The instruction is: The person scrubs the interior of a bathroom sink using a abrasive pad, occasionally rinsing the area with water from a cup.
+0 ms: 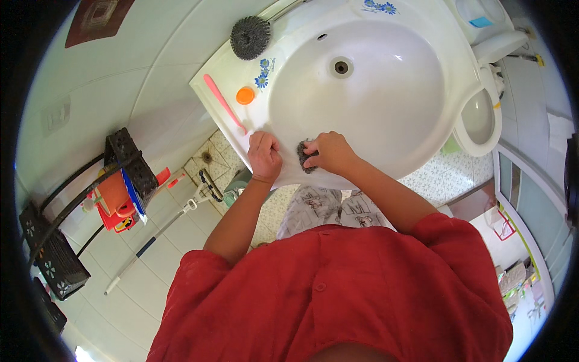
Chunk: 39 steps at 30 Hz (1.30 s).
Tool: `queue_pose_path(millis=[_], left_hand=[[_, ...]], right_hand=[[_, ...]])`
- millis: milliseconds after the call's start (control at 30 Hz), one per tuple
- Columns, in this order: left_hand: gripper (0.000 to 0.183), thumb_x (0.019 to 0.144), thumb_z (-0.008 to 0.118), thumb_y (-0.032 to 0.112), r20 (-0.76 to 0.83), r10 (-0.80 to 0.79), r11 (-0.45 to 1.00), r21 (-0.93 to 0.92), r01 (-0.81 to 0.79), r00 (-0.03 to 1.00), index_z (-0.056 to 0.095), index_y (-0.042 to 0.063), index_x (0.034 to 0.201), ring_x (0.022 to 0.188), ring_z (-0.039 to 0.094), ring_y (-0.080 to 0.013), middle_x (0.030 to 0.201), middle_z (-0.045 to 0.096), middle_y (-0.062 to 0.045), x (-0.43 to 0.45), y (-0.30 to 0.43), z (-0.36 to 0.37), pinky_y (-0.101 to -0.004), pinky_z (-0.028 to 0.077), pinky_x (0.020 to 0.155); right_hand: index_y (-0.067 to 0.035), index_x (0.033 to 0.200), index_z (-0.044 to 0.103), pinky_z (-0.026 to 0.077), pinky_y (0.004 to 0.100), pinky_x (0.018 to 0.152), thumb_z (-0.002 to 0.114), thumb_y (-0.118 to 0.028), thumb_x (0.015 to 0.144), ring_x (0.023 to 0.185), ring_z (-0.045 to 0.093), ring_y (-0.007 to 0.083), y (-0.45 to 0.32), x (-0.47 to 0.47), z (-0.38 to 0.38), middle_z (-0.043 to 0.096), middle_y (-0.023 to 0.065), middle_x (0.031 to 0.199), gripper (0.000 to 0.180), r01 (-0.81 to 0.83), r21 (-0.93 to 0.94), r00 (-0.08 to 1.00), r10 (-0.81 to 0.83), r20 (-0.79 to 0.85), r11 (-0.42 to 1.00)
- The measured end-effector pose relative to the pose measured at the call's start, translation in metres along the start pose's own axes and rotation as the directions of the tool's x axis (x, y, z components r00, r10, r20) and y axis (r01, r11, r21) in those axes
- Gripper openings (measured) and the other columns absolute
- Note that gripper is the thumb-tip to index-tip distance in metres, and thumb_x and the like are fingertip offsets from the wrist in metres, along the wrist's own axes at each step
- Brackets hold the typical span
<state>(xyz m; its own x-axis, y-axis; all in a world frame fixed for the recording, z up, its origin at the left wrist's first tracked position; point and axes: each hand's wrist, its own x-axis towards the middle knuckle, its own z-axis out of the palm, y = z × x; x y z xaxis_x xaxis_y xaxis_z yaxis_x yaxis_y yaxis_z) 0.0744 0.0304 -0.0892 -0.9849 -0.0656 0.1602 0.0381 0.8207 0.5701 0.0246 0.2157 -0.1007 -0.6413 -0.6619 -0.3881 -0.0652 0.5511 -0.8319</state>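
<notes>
In the head view my right hand [332, 152] is closed on a grey metal scouring pad [307, 157], pressed to the near rim of a white ceramic washbasin [285, 165]. My left hand [264, 156] rests on the basin's near left corner with its fingers curled; nothing shows in it. Beyond that hand, on the left ledge, lie a pink toothbrush [221, 99] and a small orange cap [245, 95]. A round dark scrubbing brush [250, 38] sits at the far left of the ledge. The drain [341, 67] is uncovered, and no standing water can be made out.
A black rack [131, 158] with cups and packets is at the left wall. A squeegee mop [172, 220] leans below it, near a greenish bin [237, 186]. To the right of the basin is a toilet with its seat [491, 140]. A glass-panelled door frame [527, 181] stands at the right.
</notes>
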Motion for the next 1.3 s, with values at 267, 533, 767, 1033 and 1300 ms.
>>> queue_pose_path(millis=[267, 533, 767, 1033, 1300], left_hand=[[0.015, 0.06, 0.043, -0.01, -0.047, 0.06, 0.998, -0.008, -0.06, 0.997, 0.042, 0.004, 0.066, 0.064, 0.043, -0.0289, 0.065, 0.042, -0.011, 0.007, 0.008, 0.009, -0.0366, 0.036, 0.056], [0.015, 0.061, 0.041, -0.011, -0.034, 0.015, 1.0, -0.015, -0.016, 0.999, 0.043, 0.003, 0.066, 0.063, 0.045, -0.0283, 0.065, 0.042, -0.011, 0.004, 0.005, 0.004, -0.0354, 0.037, 0.055], [0.015, 0.062, 0.044, -0.011, -0.013, 0.036, 0.998, -0.055, -0.037, 0.999, 0.045, 0.004, 0.064, 0.061, 0.046, -0.0278, 0.065, 0.045, -0.01, 0.014, 0.005, -0.002, -0.0348, 0.038, 0.056], [0.015, 0.06, 0.052, -0.005, 0.239, 0.411, 0.908, -0.019, -0.419, 0.879, 0.046, 0.008, 0.059, 0.061, 0.049, -0.0278, 0.062, 0.045, -0.008, 0.067, 0.013, 0.013, -0.0378, 0.041, 0.058], [0.016, 0.06, 0.056, -0.001, 0.277, 0.44, 0.878, 0.066, -0.474, 0.854, 0.046, 0.01, 0.06, 0.062, 0.049, -0.0239, 0.063, 0.045, -0.005, 0.069, -0.001, 0.016, -0.0345, 0.04, 0.059]], right_hand=[[-0.01, 0.084, 0.073, 0.051, 0.0452, 0.072, 0.074, -0.03, 0.069, 0.081, 0.064, 0.0331, 0.001, 0.06, 0.015, 0.067, 0.0122, 0.086, 0.025, -0.018, 0.141, 0.936, 0.066, -0.346, 0.99], [-0.01, 0.09, 0.071, 0.051, 0.0443, 0.075, 0.071, -0.028, 0.071, 0.085, 0.064, 0.0333, 0.016, 0.023, 0.014, 0.067, 0.0142, 0.089, 0.026, 0.146, 0.045, 0.984, -0.14, -0.112, 0.988], [-0.009, 0.092, 0.07, 0.051, 0.0448, 0.075, 0.068, -0.024, 0.074, 0.085, 0.063, 0.0338, 0.011, 0.042, 0.009, 0.067, 0.0119, 0.088, 0.025, -0.014, -0.23, 1.0, 0.013, -0.005, 0.973], [-0.001, 0.109, 0.06, 0.041, 0.0451, 0.094, 0.064, -0.015, 0.077, 0.118, 0.045, 0.0328, 0.024, 0.072, 0.024, 0.057, 0.0093, 0.12, 0.036, 0.112, -0.023, 0.917, -0.112, -0.383, 0.993], [0.0, 0.11, 0.061, 0.043, 0.0402, 0.093, 0.067, -0.006, 0.07, 0.109, 0.052, 0.0328, 0.024, 0.057, 0.03, 0.054, 0.0116, 0.129, 0.041, -0.073, -0.267, 0.985, 0.028, -0.169, 0.961]])
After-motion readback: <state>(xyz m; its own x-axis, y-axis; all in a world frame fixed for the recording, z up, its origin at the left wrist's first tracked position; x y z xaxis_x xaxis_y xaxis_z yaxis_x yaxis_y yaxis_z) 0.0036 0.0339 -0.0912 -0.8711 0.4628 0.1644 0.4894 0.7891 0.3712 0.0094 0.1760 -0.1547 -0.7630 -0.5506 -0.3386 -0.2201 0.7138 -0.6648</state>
